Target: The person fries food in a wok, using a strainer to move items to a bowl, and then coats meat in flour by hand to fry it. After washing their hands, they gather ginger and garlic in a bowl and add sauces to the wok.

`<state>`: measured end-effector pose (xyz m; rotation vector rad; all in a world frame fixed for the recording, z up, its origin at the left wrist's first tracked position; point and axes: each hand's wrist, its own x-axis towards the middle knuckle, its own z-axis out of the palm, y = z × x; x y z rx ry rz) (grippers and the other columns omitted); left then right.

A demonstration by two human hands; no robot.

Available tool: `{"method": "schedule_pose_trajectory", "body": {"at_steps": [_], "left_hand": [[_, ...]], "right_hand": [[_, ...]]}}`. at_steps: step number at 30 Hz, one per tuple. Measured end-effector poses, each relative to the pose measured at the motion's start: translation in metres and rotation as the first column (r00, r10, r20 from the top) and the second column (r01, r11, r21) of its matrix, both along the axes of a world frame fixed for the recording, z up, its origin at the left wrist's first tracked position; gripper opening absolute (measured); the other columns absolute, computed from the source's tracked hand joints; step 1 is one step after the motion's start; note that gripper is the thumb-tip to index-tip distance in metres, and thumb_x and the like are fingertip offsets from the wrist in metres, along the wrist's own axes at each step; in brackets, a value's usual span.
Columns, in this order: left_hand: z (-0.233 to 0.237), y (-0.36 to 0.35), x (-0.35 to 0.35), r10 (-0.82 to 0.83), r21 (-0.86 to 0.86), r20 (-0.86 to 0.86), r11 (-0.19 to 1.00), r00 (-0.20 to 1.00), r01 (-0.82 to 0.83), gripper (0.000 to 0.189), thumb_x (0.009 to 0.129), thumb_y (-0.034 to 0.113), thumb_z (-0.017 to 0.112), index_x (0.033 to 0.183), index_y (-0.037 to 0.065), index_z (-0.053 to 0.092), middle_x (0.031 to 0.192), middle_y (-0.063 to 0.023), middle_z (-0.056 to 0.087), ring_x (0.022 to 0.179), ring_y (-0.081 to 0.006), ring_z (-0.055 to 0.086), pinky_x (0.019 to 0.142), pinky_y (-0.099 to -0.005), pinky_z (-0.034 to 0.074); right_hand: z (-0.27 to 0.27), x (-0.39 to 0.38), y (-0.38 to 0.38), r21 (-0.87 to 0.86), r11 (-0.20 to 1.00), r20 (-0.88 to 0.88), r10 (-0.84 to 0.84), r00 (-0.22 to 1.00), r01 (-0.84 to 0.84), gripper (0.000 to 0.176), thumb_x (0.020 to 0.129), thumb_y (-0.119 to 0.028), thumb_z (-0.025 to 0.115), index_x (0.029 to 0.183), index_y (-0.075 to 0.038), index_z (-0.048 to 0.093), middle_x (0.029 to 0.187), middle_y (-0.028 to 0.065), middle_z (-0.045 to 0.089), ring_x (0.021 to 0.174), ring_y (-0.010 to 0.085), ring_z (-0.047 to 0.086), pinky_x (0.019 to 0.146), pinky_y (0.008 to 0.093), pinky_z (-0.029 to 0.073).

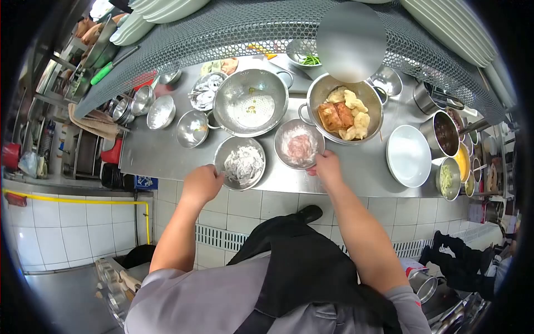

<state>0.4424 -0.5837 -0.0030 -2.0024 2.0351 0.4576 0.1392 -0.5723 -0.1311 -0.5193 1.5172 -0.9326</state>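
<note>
My left hand [204, 182] is closed at the left rim of a metal bowl [257, 177] near the counter's front edge. Inside that bowl lie pieces thickly coated in white powder [243, 164]. Just to the right, the fingers of my right hand [327, 167] pinch the lower right rim of a second metal bowl [281, 156]. It holds pink raw meat [300, 143] with some white powder around it. Behind the two bowls stands a large two-handled metal colander [228, 94] with a few small yellowish bits on its bottom.
A metal colander [376, 106] of fried pieces stands right of centre. White bowls [409, 156] sit farther right, beside metal pots [439, 133]. Small metal bowls [161, 111] line the left. A mesh-covered shelf [239, 33] with plates overhangs the back. Someone in dark trousers [456, 253] is at lower right.
</note>
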Motion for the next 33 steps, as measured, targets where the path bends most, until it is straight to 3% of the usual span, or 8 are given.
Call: {"method": "schedule_pose_trajectory", "body": {"at_steps": [13, 15, 19, 21, 28, 29, 31, 33], "left_hand": [[-0.009, -0.02, -0.115, -0.417, -0.256, -0.363, 0.905, 0.833, 0.341, 0.019, 0.08, 0.022, 0.059, 0.079, 0.003, 0.062, 0.079, -0.0171, 0.061, 0.074, -0.0339, 0.059, 0.064, -0.041, 0.046], [-0.017, -0.006, -0.164, -0.607, -0.336, -0.516, 0.792, 0.604, 0.509, 0.017, 0.078, 0.018, 0.06, 0.083, 0.002, 0.063, 0.084, -0.0149, 0.061, 0.077, -0.032, 0.059, 0.068, -0.0387, 0.048], [-0.062, 0.025, -0.257, -0.932, -0.476, -0.347, 0.274, 0.107, 0.836, 0.033, 0.076, 0.019, 0.063, 0.104, 0.003, 0.054, 0.105, -0.0164, 0.054, 0.098, -0.0306, 0.053, 0.08, -0.0385, 0.046], [-0.073, 0.037, -0.281, -0.966, -0.244, -0.231, 0.171, 0.114, 0.955, 0.043, 0.077, 0.024, 0.063, 0.112, 0.005, 0.049, 0.113, -0.0178, 0.048, 0.105, -0.0327, 0.049, 0.077, -0.0403, 0.048], [-0.121, 0.098, -0.354, -0.935, -0.197, -0.353, 0.089, 0.015, 0.976, 0.023, 0.086, 0.026, 0.05, 0.093, 0.003, 0.052, 0.083, -0.0209, 0.06, 0.074, -0.038, 0.06, 0.066, -0.0466, 0.047], [-0.119, 0.116, -0.367, -0.929, -0.207, -0.356, -0.028, -0.102, 0.978, 0.023, 0.086, 0.026, 0.05, 0.093, 0.003, 0.052, 0.083, -0.0209, 0.06, 0.074, -0.038, 0.06, 0.066, -0.0466, 0.047], [-0.112, 0.152, -0.39, -0.938, -0.17, -0.34, -0.011, -0.069, 0.985, 0.024, 0.086, 0.026, 0.05, 0.089, 0.003, 0.053, 0.081, -0.0206, 0.061, 0.073, -0.0374, 0.06, 0.064, -0.047, 0.047], [-0.101, 0.198, -0.409, -0.918, -0.193, -0.289, -0.221, -0.271, 0.956, 0.026, 0.086, 0.028, 0.05, 0.089, 0.002, 0.054, 0.08, -0.0206, 0.062, 0.073, -0.037, 0.061, 0.064, -0.0464, 0.047]], "right_hand": [[0.019, -0.061, 0.106, -0.042, 0.958, 0.069, -0.282, 0.957, 0.285, 0.015, 0.083, -0.007, 0.046, 0.088, 0.005, 0.054, 0.079, 0.0139, 0.062, 0.061, 0.0194, 0.062, 0.053, 0.0287, 0.052], [0.013, -0.061, 0.117, -0.07, 0.958, -0.037, -0.281, 0.959, 0.278, 0.015, 0.083, -0.006, 0.046, 0.085, 0.005, 0.054, 0.077, 0.0139, 0.062, 0.059, 0.0193, 0.062, 0.053, 0.0288, 0.052], [0.023, -0.059, 0.142, -0.15, 0.922, -0.183, -0.38, 0.907, 0.356, 0.015, 0.082, -0.005, 0.046, 0.081, 0.006, 0.055, 0.07, 0.0132, 0.06, 0.055, 0.0191, 0.061, 0.05, 0.0294, 0.051], [0.025, -0.061, 0.163, -0.161, 0.879, -0.159, -0.472, 0.867, 0.449, 0.015, 0.082, -0.007, 0.047, 0.077, 0.006, 0.054, 0.066, 0.0126, 0.059, 0.052, 0.0194, 0.061, 0.047, 0.0303, 0.05], [0.016, -0.092, 0.236, -0.097, 0.741, -0.104, -0.671, 0.734, 0.664, 0.017, 0.083, -0.009, 0.048, 0.076, 0.006, 0.054, 0.064, 0.0132, 0.059, 0.049, 0.0202, 0.062, 0.044, 0.0314, 0.05], [0.017, -0.098, 0.253, -0.102, 0.657, -0.114, -0.754, 0.647, 0.747, 0.017, 0.083, -0.009, 0.048, 0.076, 0.006, 0.054, 0.064, 0.0132, 0.059, 0.049, 0.0202, 0.062, 0.044, 0.0314, 0.05], [0.016, -0.105, 0.291, -0.088, 0.705, -0.119, -0.709, 0.695, 0.704, 0.015, 0.082, -0.006, 0.046, 0.085, 0.005, 0.056, 0.07, 0.0121, 0.06, 0.053, 0.018, 0.061, 0.046, 0.0294, 0.051], [0.01, -0.1, 0.338, -0.057, 0.527, -0.082, -0.849, 0.522, 0.848, 0.015, 0.081, -0.007, 0.047, 0.085, 0.005, 0.057, 0.071, 0.0126, 0.061, 0.054, 0.0185, 0.062, 0.047, 0.0301, 0.052]]}}
